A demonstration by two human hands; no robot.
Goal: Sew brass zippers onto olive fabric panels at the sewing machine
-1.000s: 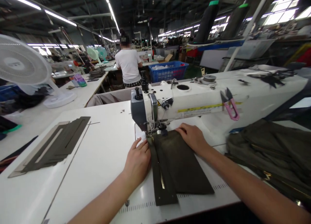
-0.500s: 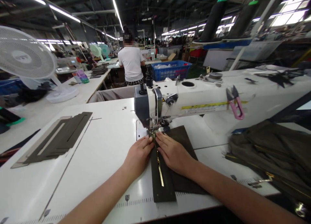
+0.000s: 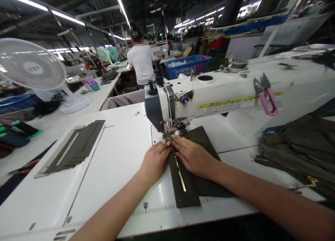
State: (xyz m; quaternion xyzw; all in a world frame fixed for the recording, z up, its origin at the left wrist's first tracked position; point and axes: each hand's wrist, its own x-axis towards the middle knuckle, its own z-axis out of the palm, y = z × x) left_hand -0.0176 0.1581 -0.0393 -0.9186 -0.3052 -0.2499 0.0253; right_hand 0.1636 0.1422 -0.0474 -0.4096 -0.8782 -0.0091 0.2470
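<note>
My left hand (image 3: 155, 160) lies flat with its fingertips on the left edge of a dark olive fabric panel (image 3: 187, 199), close to the presser foot (image 3: 169, 136). Along the other side of a gold-toothed zipper (image 3: 181, 178), my right hand (image 3: 195, 155) rests palm down, fingers stretched toward the foot. The zipper runs up the panel between both hands, and its far end is hidden at the foot. A wider olive piece (image 3: 204, 140) spreads under my right hand. The white sewing machine (image 3: 222, 91) stands directly ahead.
Stacked olive pieces (image 3: 75, 148) lie on the left of the white table (image 3: 117, 157). Pink-handled thread snips (image 3: 267, 96) sit against the machine arm. An olive zippered bundle (image 3: 293, 143) is at right. Beyond are a fan (image 3: 32, 66), a blue basket (image 3: 187, 66) and a person (image 3: 141, 63).
The view has turned slightly, so the machine and table appear shifted right and up. Both hands stay on the fabric beside the zipper, and the panel appears slightly closer to the machine.
</note>
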